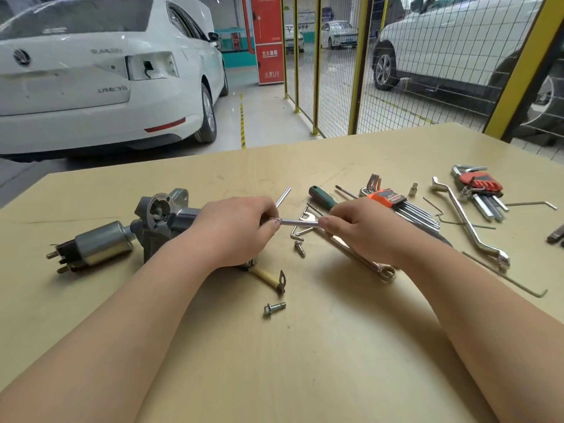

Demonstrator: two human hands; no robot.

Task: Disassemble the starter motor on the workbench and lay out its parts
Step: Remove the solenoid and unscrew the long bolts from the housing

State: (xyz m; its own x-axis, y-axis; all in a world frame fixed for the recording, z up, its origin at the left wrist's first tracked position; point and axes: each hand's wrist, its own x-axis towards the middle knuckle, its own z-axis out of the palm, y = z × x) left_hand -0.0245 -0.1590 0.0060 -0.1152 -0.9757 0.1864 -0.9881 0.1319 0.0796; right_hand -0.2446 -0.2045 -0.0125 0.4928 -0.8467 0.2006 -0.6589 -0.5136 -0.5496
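Forearms: the left forearm [122, 331] and right forearm [476, 315] reach in from the near edge, so the hands meet in the middle.
Workbench [305, 377]: a big tan top. I see everything lying flat on it, where it is easy to find.
Starter motor [158, 222]: it lies on its side at the left, just behind the left hand. Nobody holds it. Its round grey end [102, 245] points left.
Left hand [235, 230]: the fingers curl round one end of a silver rod [297, 222].
Right hand [360, 227]: it pinches the other end of the rod. I think both hands hold it up to get the tool ready.
Tools: a spanner [363, 261], a green screwdriver [322, 196] and an orange hex key set [396, 203] lie to the right, close enough to grab.
Bolts: a big bolt [274, 308] lies nearer me. A small bolt [299, 248] lies just below the rod. I think they came out of the motor and were set apart so they don't get lost.
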